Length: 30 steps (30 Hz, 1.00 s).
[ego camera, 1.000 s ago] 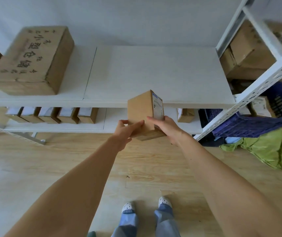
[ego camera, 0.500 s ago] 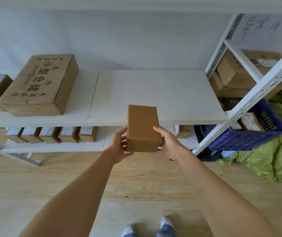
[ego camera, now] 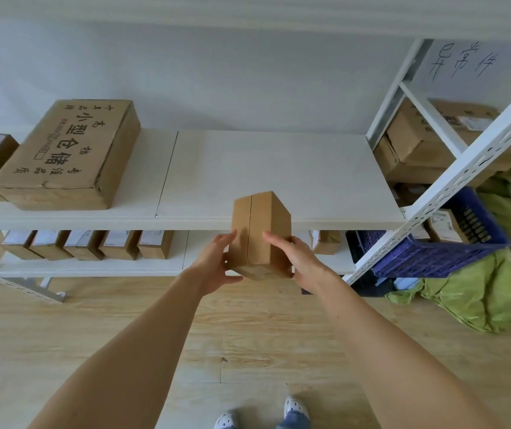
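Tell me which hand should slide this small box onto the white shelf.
Right, probably. The right hand lays fingers across the near face of the small box, ready to push toward the white shelf; the left hand only holds its lower left edge.

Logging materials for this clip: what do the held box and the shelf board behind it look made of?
Small box: plain brown cardboard, matte, with a centre flap seam. Shelf board: white, smooth, probably painted or laminated board; core not visible.
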Each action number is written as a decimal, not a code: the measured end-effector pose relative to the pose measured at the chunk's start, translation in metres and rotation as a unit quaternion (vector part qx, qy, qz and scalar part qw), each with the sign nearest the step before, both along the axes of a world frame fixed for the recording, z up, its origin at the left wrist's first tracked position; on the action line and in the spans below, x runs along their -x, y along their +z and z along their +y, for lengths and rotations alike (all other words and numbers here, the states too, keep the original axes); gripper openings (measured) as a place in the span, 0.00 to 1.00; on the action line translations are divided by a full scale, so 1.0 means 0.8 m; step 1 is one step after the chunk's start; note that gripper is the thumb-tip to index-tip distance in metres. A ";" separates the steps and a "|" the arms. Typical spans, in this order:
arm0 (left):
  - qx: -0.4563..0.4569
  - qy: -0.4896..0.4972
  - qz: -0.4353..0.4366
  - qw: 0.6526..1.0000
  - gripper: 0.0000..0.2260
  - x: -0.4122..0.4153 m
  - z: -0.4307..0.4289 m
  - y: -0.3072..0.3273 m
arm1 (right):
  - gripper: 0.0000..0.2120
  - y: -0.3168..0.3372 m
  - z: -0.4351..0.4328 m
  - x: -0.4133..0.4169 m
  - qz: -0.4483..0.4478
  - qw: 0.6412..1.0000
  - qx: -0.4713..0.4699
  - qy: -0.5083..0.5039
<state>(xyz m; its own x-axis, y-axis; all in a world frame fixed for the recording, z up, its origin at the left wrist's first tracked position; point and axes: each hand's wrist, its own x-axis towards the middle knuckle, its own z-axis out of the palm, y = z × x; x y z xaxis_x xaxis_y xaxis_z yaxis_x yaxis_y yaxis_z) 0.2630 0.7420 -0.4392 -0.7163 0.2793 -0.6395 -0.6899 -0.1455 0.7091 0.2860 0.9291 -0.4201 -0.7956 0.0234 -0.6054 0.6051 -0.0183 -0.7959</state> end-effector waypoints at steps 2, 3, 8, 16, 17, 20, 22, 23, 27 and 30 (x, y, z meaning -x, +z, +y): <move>-0.008 0.011 -0.002 1.000 0.16 -0.001 0.002 -0.007 | 0.42 -0.001 0.004 -0.002 -0.015 0.999 0.041 -0.018; 0.005 0.012 0.002 1.000 0.16 -0.001 0.003 -0.011 | 0.36 -0.004 0.007 -0.002 -0.020 0.998 0.063 -0.023; 0.026 0.003 -0.022 0.999 0.26 -0.011 0.015 -0.020 | 0.23 -0.018 0.007 -0.010 -0.036 0.989 0.142 -0.034; 0.073 0.067 -0.046 0.994 0.28 -0.011 0.005 -0.035 | 0.21 -0.054 0.016 -0.007 0.005 0.997 0.040 -0.064; 0.074 0.073 -0.041 0.994 0.28 -0.011 0.005 -0.036 | 0.21 -0.054 0.014 -0.006 -0.001 0.998 0.034 -0.059; 0.074 0.079 -0.021 0.994 0.27 -0.011 0.004 -0.037 | 0.25 -0.046 0.007 0.000 -0.023 0.999 0.023 -0.037; 0.061 0.068 -0.009 0.996 0.25 -0.010 0.005 -0.034 | 0.30 -0.047 0.005 0.003 -0.040 0.999 0.024 -0.019; 0.054 0.058 -0.006 0.997 0.23 -0.010 0.005 -0.032 | 0.32 -0.049 0.005 0.004 -0.050 0.998 0.029 -0.014; 0.030 0.047 0.001 0.998 0.11 -0.007 0.003 -0.026 | 0.24 -0.057 0.002 0.001 -0.074 0.990 0.100 -0.067; 0.046 0.055 -0.001 0.997 0.17 -0.007 0.000 -0.034 | 0.21 -0.055 -0.001 -0.007 -0.070 0.981 0.152 -0.095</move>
